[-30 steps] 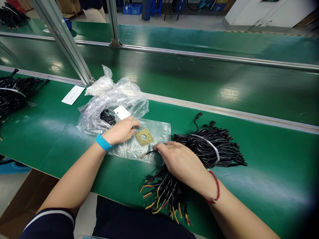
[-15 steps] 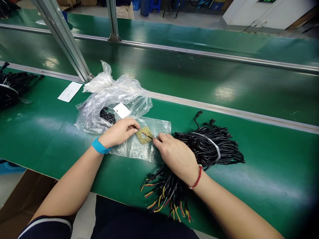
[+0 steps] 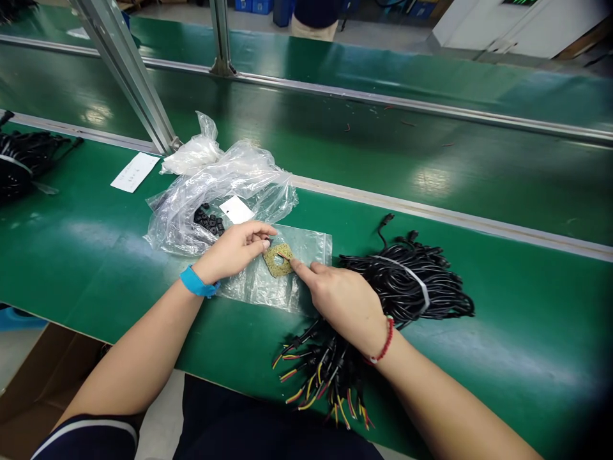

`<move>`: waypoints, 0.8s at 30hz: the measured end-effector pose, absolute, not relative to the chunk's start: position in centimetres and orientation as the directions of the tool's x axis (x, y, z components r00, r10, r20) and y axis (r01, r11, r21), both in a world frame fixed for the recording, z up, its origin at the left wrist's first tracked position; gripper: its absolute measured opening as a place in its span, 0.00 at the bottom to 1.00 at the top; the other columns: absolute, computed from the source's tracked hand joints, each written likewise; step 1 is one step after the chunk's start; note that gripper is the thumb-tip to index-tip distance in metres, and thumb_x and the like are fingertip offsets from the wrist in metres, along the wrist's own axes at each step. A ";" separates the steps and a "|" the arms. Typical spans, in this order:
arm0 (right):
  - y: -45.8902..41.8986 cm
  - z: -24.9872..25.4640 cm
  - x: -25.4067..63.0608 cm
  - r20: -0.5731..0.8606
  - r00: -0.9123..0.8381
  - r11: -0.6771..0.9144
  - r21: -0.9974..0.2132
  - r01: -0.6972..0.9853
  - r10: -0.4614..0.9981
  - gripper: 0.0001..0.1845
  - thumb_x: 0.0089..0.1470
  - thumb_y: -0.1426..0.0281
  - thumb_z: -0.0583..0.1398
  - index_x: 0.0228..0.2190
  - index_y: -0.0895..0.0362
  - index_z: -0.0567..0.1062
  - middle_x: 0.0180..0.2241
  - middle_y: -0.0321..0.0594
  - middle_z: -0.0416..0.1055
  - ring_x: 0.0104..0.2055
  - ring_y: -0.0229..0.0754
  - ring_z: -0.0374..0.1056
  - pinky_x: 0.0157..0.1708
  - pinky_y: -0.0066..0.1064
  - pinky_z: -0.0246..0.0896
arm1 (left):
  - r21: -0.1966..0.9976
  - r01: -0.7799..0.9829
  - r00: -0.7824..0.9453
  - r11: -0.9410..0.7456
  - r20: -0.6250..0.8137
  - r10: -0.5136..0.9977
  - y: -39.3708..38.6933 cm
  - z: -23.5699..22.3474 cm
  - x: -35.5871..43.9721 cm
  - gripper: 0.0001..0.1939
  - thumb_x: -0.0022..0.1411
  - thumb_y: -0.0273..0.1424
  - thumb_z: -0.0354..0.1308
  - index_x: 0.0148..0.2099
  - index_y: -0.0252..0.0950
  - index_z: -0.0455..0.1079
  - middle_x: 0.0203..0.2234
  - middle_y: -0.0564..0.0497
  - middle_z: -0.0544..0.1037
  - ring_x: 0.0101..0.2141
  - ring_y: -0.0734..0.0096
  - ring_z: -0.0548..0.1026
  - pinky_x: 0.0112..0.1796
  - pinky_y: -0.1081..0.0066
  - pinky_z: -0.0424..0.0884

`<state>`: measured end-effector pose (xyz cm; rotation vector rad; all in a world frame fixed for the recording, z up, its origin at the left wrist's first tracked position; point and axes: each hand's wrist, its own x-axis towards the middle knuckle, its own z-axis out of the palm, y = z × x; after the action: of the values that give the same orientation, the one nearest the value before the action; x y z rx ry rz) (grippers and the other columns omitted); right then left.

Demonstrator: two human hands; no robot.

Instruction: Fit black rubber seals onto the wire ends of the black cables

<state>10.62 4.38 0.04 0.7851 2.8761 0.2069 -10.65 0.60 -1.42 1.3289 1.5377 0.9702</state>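
A yellow speckled sponge (image 3: 271, 264) with a hole in its middle lies on a flat clear plastic bag (image 3: 258, 289). My right hand (image 3: 342, 300) is closed over the sponge's right edge on a thin black cable, with its reddish wire ends (image 3: 284, 256) showing at the hole. The rest of that cable is hidden under the hand. At the sponge's upper left my left hand (image 3: 234, 249) is pinched, thumb near forefinger, on a small dark thing too little to make out. Several small black parts (image 3: 209, 221) lie in a crumpled clear bag (image 3: 177, 214) behind it.
Right of my hand lies a tied bundle of black cables (image 3: 407, 278); its stripped red and yellow wire ends (image 3: 325, 390) point toward me. A white label (image 3: 237, 209) and a paper slip (image 3: 135, 172) lie nearby. A metal post (image 3: 129, 76) rises at left.
My left hand has opened a gap from the cable's wires and its fingers have lifted slightly. The right forefinger now reaches further over the sponge. A person has moved right in the background.
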 end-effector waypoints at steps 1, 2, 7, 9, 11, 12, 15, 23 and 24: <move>4.4 0.1 10.6 -0.123 -0.857 0.860 0.179 0.478 0.501 0.24 0.54 0.81 0.53 0.52 0.56 0.67 0.27 0.39 0.72 0.23 0.37 0.68 0.19 0.29 0.45 | 0.943 0.302 -0.062 0.141 -0.129 0.990 0.6 -1.3 -10.6 0.12 0.57 0.25 0.53 0.44 0.33 0.70 0.30 0.50 0.75 0.31 0.72 0.72 0.38 0.66 0.70; 4.3 0.2 10.5 -0.138 -0.859 0.865 0.182 0.467 0.492 0.24 0.54 0.81 0.53 0.52 0.56 0.68 0.28 0.39 0.72 0.23 0.37 0.68 0.19 0.29 0.46 | 0.948 0.278 -0.059 0.152 -0.141 0.988 0.6 -1.2 -10.5 0.12 0.57 0.24 0.53 0.44 0.32 0.71 0.31 0.50 0.76 0.31 0.72 0.73 0.38 0.65 0.71; 4.2 0.5 9.8 -0.176 -0.843 0.859 0.178 0.480 0.508 0.22 0.55 0.81 0.53 0.50 0.59 0.70 0.28 0.42 0.72 0.25 0.39 0.70 0.20 0.28 0.51 | 0.978 0.094 -0.055 0.187 -0.183 0.982 0.7 -1.4 -10.3 0.10 0.57 0.25 0.54 0.42 0.31 0.71 0.29 0.49 0.77 0.32 0.72 0.75 0.40 0.64 0.71; 4.2 0.5 9.7 -0.164 -0.842 0.856 0.155 0.493 0.514 0.21 0.55 0.81 0.53 0.49 0.59 0.71 0.28 0.42 0.73 0.25 0.39 0.70 0.20 0.27 0.53 | 0.981 0.035 -0.074 0.190 -0.187 0.980 0.7 -1.4 -10.1 0.09 0.57 0.26 0.55 0.41 0.31 0.70 0.30 0.49 0.76 0.32 0.72 0.75 0.41 0.65 0.71; 4.3 0.2 9.9 -0.124 -0.844 0.853 0.109 0.511 0.522 0.21 0.55 0.81 0.53 0.49 0.58 0.71 0.28 0.41 0.74 0.25 0.38 0.70 0.21 0.26 0.56 | 0.982 0.003 -0.113 0.191 -0.190 0.975 0.7 -1.4 -10.1 0.09 0.56 0.26 0.56 0.41 0.31 0.70 0.30 0.50 0.76 0.31 0.73 0.75 0.40 0.66 0.71; 4.4 0.1 10.1 -0.079 -0.842 0.845 0.072 0.529 0.534 0.21 0.55 0.80 0.53 0.49 0.57 0.70 0.30 0.41 0.74 0.26 0.38 0.70 0.22 0.26 0.58 | 0.981 -0.010 -0.134 0.192 -0.192 0.972 0.7 -1.4 -10.1 0.10 0.56 0.26 0.56 0.42 0.31 0.70 0.29 0.50 0.76 0.31 0.74 0.75 0.40 0.66 0.71; 4.6 0.0 10.9 0.133 -0.776 0.787 -0.114 0.607 0.617 0.19 0.59 0.77 0.51 0.51 0.58 0.67 0.39 0.44 0.76 0.34 0.39 0.73 0.30 0.27 0.65 | 0.980 -0.073 -0.152 0.187 -0.197 0.969 0.7 -1.5 -10.1 0.13 0.57 0.25 0.55 0.46 0.31 0.70 0.27 0.51 0.75 0.30 0.76 0.73 0.39 0.69 0.70; 4.6 1.0 12.2 0.330 -0.673 0.740 -0.431 0.517 0.662 0.13 0.61 0.73 0.49 0.42 0.58 0.72 0.31 0.40 0.72 0.32 0.38 0.68 0.32 0.27 0.63 | 0.897 -0.401 -0.029 0.185 -0.214 0.976 0.4 -0.8 -8.8 0.07 0.59 0.27 0.56 0.41 0.33 0.68 0.32 0.50 0.75 0.28 0.78 0.73 0.35 0.71 0.71; 4.5 0.9 12.2 0.351 -0.665 0.744 -0.431 0.511 0.659 0.13 0.61 0.72 0.50 0.41 0.58 0.73 0.30 0.40 0.71 0.31 0.37 0.68 0.31 0.27 0.62 | 0.886 -0.421 -0.019 0.196 -0.225 0.974 0.3 -0.6 -8.5 0.08 0.59 0.27 0.56 0.42 0.34 0.67 0.32 0.51 0.75 0.27 0.78 0.73 0.35 0.71 0.71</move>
<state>12.17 4.50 0.89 1.2229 3.3867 -0.5625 -8.49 0.33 -0.59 0.7048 1.0299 1.2701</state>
